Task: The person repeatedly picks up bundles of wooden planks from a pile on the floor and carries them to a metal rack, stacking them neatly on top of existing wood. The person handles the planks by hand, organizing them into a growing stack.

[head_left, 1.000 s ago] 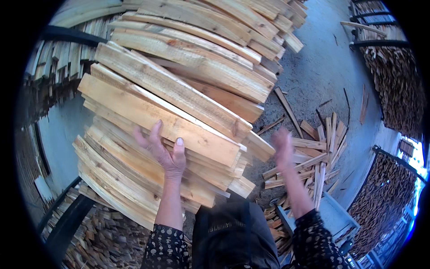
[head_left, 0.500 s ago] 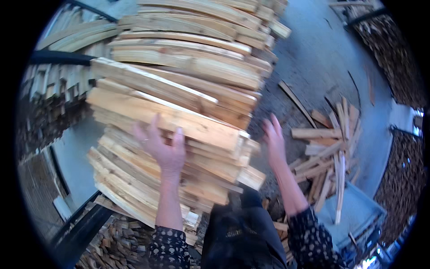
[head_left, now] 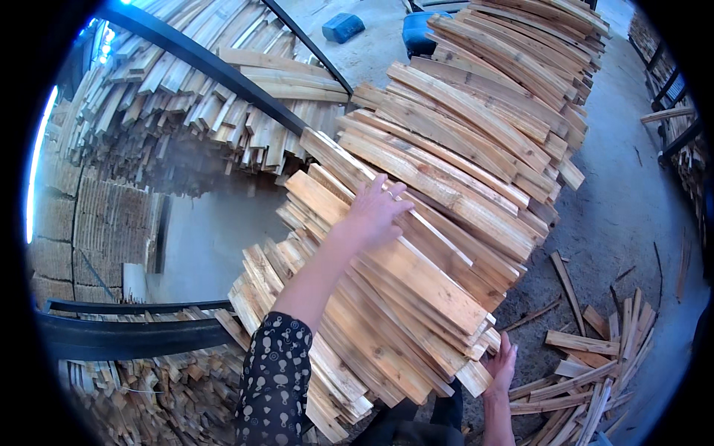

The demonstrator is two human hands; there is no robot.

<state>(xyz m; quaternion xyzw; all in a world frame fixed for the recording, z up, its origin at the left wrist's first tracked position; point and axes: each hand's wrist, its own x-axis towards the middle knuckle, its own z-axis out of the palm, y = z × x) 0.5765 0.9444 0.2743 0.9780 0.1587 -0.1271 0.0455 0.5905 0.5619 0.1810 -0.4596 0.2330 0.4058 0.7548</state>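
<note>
A broad pale wooden plank (head_left: 416, 271) lies on top of a long stack of planks (head_left: 446, 186). My left hand (head_left: 378, 212) rests across the upper edge of this plank, fingers stretched toward the narrower board (head_left: 446, 245) beside it. At the near right ends of the planks is my right hand (head_left: 502, 366), its fingers extended upward next to the end faces. Its palm side is turned to the board ends, and I cannot tell whether it presses on them. Neither hand is closed round a board.
Loose offcuts (head_left: 595, 372) lie heaped on the concrete floor to the right. Dark metal rack bars (head_left: 201, 59) stand at the left, with more stacked timber (head_left: 171, 97) behind. Blue containers (head_left: 343, 27) sit at the far end. Small wood pieces (head_left: 163, 394) fill the lower left.
The view has swung left and up along the stack. My left hand has moved from above the plank onto its far edge; my right hand has come in to the plank ends.
</note>
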